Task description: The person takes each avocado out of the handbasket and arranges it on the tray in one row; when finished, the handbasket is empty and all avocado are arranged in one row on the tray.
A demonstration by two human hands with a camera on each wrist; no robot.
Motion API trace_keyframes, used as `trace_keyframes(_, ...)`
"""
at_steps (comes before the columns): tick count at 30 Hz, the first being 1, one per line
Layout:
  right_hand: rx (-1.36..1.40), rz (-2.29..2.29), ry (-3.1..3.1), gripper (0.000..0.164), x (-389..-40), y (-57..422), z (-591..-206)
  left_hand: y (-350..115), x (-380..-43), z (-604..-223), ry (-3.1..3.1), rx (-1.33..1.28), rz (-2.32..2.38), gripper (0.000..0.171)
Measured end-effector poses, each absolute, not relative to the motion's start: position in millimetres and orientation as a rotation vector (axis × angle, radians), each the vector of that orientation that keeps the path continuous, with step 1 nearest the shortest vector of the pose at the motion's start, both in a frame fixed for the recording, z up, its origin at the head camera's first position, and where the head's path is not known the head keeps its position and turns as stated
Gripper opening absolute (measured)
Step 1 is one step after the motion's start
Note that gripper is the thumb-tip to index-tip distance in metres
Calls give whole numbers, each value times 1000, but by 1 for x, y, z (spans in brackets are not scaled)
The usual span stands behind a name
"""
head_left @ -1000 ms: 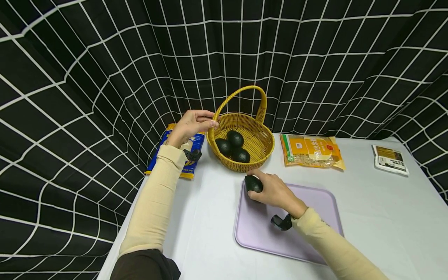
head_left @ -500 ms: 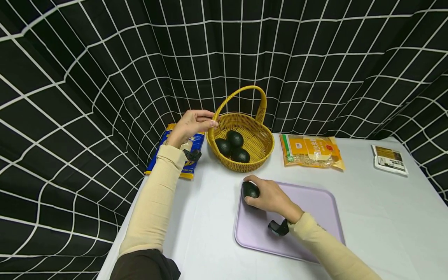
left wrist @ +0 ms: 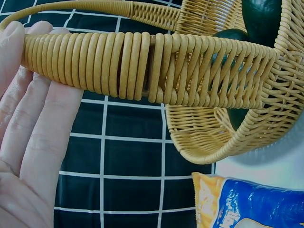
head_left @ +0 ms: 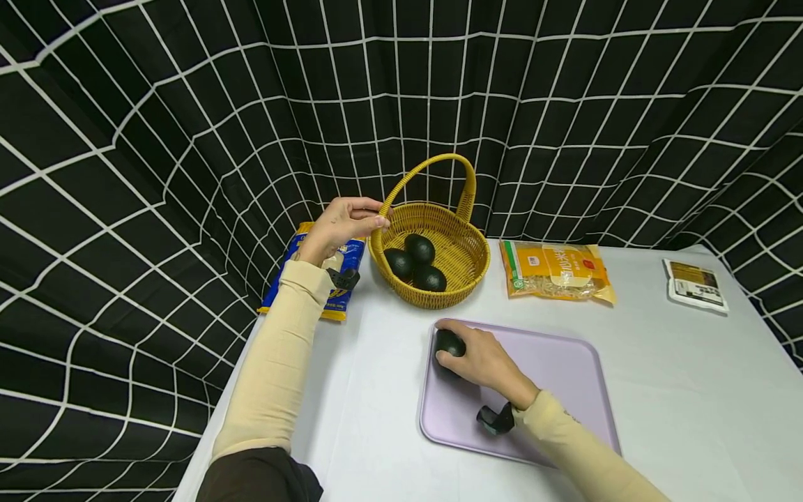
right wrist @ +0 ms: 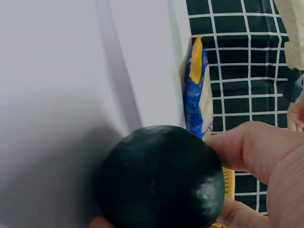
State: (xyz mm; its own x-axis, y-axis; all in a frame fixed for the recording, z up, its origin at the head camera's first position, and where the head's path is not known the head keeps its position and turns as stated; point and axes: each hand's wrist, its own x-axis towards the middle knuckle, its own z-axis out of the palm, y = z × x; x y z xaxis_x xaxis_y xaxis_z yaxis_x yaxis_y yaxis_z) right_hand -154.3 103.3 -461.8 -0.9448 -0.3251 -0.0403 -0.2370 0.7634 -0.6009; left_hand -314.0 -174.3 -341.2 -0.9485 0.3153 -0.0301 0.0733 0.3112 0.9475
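My left hand (head_left: 341, 224) grips the side of the tall handle (left wrist: 90, 64) of a yellow wicker basket (head_left: 433, 298). Inside the basket, to the left, lie three dark green avocados (head_left: 429, 279). With thumb and fingers round it, my right hand (head_left: 482, 355) holds another avocado (right wrist: 161, 178) at the far left corner of a lilac tray (head_left: 552, 390). In the right wrist view this avocado fills the lower middle, and the thumb presses its upper right side.
A blue and yellow bag (head_left: 341, 296) lies left of the basket, partly under the left forearm. Right of the basket are an orange food packet (head_left: 557, 272) and, farther off, a small white and brown pouch (head_left: 695, 287). A black gridded curtain (head_left: 564, 104) closes the back.
My right hand has moved slightly toward me with the avocado, from the tray's far edge to just inside its corner. The left hand stays on the basket handle.
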Motion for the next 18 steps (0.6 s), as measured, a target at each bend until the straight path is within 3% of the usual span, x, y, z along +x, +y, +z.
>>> trace_keyframes(18, -294, -912, 2813, 51, -142, 97, -464, -173, -312, -341, 2395, 314, 1665, 36)
